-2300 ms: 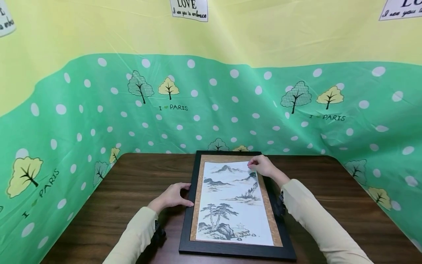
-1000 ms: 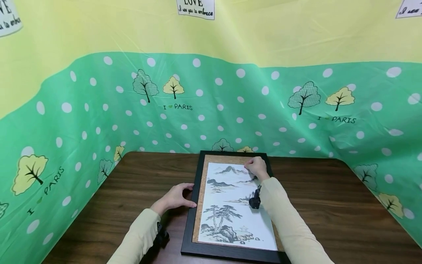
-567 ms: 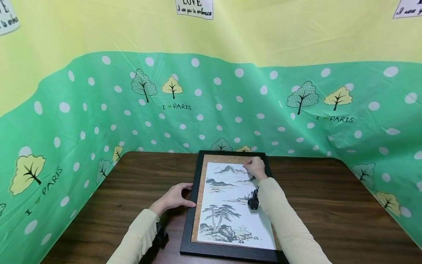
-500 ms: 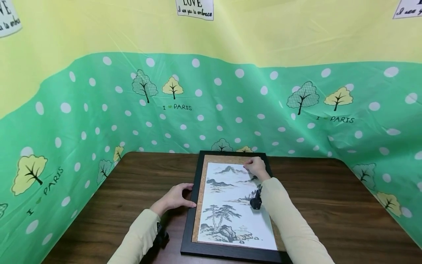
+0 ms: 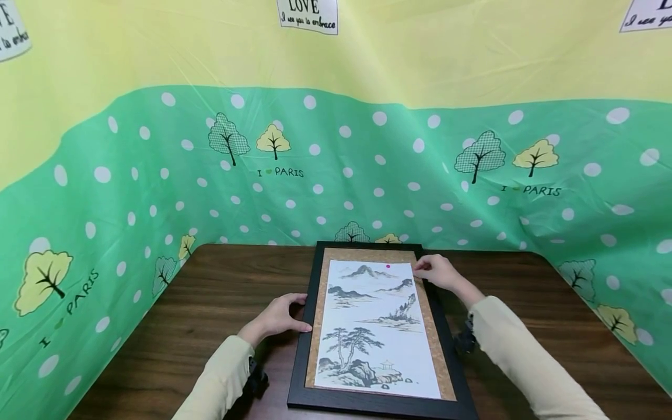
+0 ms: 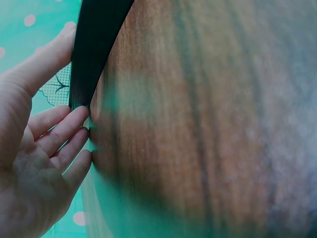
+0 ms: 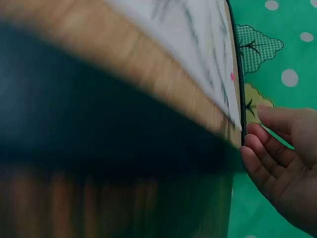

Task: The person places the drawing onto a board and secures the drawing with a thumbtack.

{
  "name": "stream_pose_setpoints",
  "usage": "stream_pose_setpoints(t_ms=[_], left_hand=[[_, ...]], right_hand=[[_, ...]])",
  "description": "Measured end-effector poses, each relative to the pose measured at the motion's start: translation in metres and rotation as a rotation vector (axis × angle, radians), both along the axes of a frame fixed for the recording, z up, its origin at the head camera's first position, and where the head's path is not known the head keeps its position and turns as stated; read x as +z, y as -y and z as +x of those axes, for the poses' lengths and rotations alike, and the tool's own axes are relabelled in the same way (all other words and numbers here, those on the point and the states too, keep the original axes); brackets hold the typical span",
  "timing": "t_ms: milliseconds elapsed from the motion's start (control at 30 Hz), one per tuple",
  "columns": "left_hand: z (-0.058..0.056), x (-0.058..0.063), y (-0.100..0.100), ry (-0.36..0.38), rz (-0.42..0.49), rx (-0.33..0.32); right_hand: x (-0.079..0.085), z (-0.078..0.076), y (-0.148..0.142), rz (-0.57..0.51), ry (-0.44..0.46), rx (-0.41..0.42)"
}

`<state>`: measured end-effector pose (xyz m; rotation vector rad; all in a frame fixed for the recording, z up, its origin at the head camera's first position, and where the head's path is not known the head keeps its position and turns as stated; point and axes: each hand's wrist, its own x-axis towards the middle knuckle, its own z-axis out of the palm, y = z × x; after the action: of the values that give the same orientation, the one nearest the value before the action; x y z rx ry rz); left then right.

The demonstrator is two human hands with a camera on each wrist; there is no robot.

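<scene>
A black-framed cork board lies on the table, and a sheet of paper with an ink landscape covers most of its cork. Near the sheet's top edge a pink push pin stands in the paper. My left hand rests thumb and fingertips against the left side of the frame; the left wrist view shows these fingers fairly straight. Beside the sheet's upper right corner is my right hand, its fingers loosely bent. In the right wrist view nothing shows between the thumb and fingers.
The dark wooden table extends to both sides of the board. Behind it hangs a green and yellow patterned cloth, which also runs along the sides. Each wrist carries a small black device, such as the right one.
My right hand has let go of the pink push pin, now visible in the paper's top, and moved right to the sheet's corner. The left hand stays at the frame.
</scene>
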<state>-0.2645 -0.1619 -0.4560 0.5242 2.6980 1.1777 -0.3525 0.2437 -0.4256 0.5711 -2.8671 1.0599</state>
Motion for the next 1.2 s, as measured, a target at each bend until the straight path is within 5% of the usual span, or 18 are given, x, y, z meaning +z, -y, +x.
stream_pose_setpoints(t_ms=[300, 600, 933, 1200], left_hand=[[0.000, 0.000, 0.001, -0.005, -0.012, -0.005], [0.002, -0.001, 0.001, 0.002, -0.003, 0.003], [0.001, -0.001, -0.001, 0.029, 0.046, -0.004], [-0.002, 0.000, -0.001, 0.026, 0.071, -0.012]], right_hand=[[0.004, 0.039, -0.048, 0.041, -0.077, -0.005], [0.005, 0.073, -0.077, 0.035, -0.049, -0.046], [0.003, 0.094, -0.099, 0.012, 0.016, -0.127], [0.003, 0.097, -0.102, -0.001, 0.013, -0.143]])
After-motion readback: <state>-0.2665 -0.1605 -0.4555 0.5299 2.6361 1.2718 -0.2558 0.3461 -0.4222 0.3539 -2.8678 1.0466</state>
